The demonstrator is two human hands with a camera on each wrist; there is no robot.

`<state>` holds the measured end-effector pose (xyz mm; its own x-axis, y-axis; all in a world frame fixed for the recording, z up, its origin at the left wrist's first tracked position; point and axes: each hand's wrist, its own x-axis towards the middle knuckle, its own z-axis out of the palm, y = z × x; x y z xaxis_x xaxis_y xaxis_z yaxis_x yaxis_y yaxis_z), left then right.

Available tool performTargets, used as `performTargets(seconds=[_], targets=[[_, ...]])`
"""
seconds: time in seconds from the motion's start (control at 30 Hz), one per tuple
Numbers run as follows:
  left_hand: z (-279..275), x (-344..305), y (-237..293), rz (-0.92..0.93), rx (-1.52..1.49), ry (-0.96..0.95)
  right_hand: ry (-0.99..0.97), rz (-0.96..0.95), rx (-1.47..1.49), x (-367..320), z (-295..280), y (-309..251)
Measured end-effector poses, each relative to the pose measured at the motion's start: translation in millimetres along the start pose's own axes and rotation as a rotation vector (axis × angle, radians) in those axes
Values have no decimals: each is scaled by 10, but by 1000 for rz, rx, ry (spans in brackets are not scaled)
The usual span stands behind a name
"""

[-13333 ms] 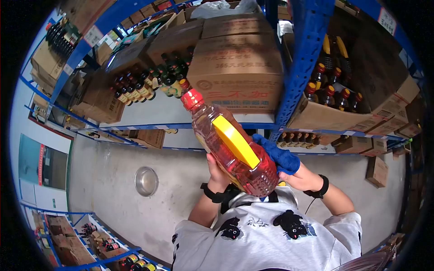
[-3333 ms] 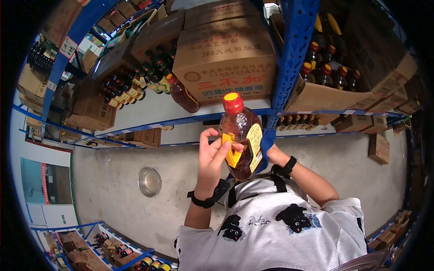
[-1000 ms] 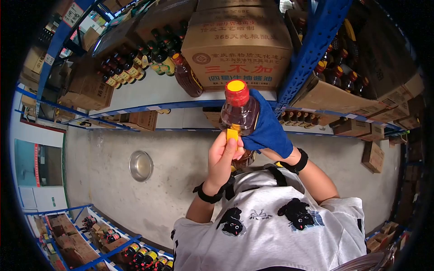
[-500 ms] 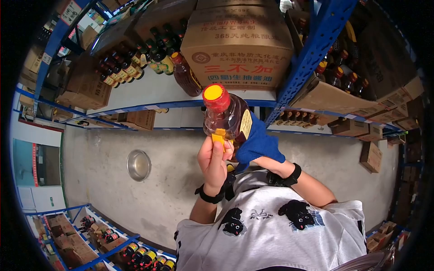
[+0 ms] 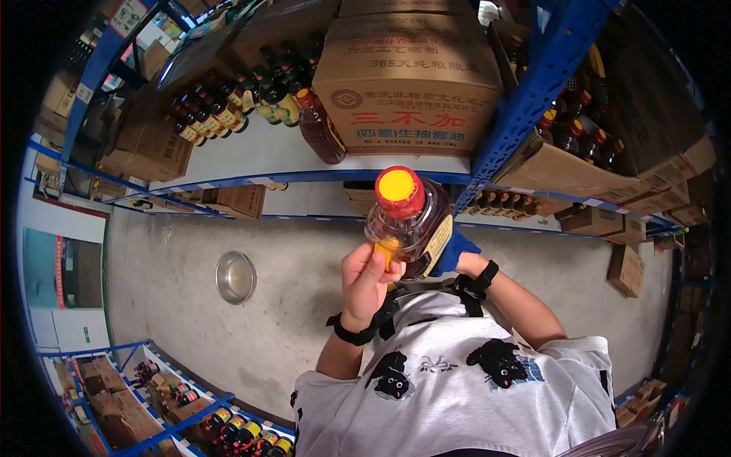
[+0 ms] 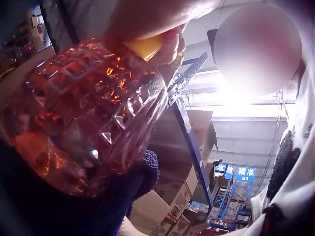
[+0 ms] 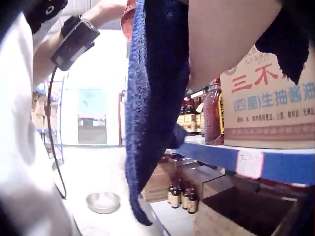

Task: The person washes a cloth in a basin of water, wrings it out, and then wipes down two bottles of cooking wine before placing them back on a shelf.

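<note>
In the head view a large clear bottle (image 5: 417, 222) of dark red liquid, with a red and yellow cap, is tilted with its cap towards the camera. The left hand (image 5: 364, 283) grips its yellow handle, thumb on top. On the bottle's right side the right hand (image 5: 470, 264) holds a blue cloth (image 5: 455, 247) against it; its fingers are mostly hidden. The left wrist view shows the bottle's patterned base (image 6: 93, 118) with the dark cloth beneath. In the right wrist view the cloth (image 7: 142, 108) hangs down from the right hand (image 7: 226, 34).
A similar bottle (image 5: 320, 128) stands on the shelf beside a large carton (image 5: 407, 91). Smaller bottles (image 5: 209, 114) line the shelf to the left. A blue upright (image 5: 525, 91) and an open carton (image 5: 567, 171) of bottles are at right. A metal bowl (image 5: 236, 278) sits on the floor.
Since half a second ago the held bottle has moved right, towards the camera. The right hand and cloth have slipped further behind its right side. The left hand keeps its hold on the handle.
</note>
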<state>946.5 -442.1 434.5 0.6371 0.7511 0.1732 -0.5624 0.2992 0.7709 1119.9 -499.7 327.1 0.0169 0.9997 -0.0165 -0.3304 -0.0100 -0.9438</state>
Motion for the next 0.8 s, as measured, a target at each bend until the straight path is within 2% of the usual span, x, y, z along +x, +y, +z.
performTargets(seconds=[0.03, 0.07, 0.1, 0.17, 0.2, 0.23, 0.27, 0.33, 0.37, 0.43, 0.5, 0.53, 0.63, 0.67, 0.7, 0.73, 0.8], targets=[[-25, -9, -4, 5, -41, -48, -16, 19, 24, 8, -12, 23], [-37, -18, -5, 14, -41, -42, -98, 244, 351, -12, -52, -12], [-47, -23, -4, -17, -89, -24, -239, 0, 221, -13, -44, -30], [-75, -50, -16, -29, -138, -3, -128, 462, 925, 102, 26, -65], [-98, -92, -40, -30, 40, -19, -86, 532, 1097, 138, 66, -87], [-123, -123, -60, -31, 218, -30, -122, 497, 1036, 197, 72, -59], [-146, -124, -45, -33, 440, -66, -67, 491, 974, 251, 102, -102], [-116, -67, -70, 127, 657, -133, 17, 429, 758, 256, 181, -232], [-95, -28, -79, 227, 748, -144, 16, 487, 792, 276, 181, -277], [-121, -62, -82, 262, 752, -73, -14, 489, 600, 288, 176, -189], [-248, -143, -116, 20, 519, 126, -16, 561, 618, 336, 21, 245], [-328, -163, -92, -86, 354, 174, 66, 580, 490, 310, -22, 332], [-664, -205, -135, -84, 148, 257, 245, 706, 150, 381, 119, 115], [-720, -196, -99, -69, 127, 277, 258, 657, 91, 420, 111, 144], [-761, -183, -55, -68, 127, 276, 273, 607, 34, 456, 109, 158], [-792, -167, 0, -65, 305, 325, 197, 560, 251, 443, 52, 108], [-940, -101, 98, -34, 638, 373, 200, 434, 327, 464, -8, -23]])
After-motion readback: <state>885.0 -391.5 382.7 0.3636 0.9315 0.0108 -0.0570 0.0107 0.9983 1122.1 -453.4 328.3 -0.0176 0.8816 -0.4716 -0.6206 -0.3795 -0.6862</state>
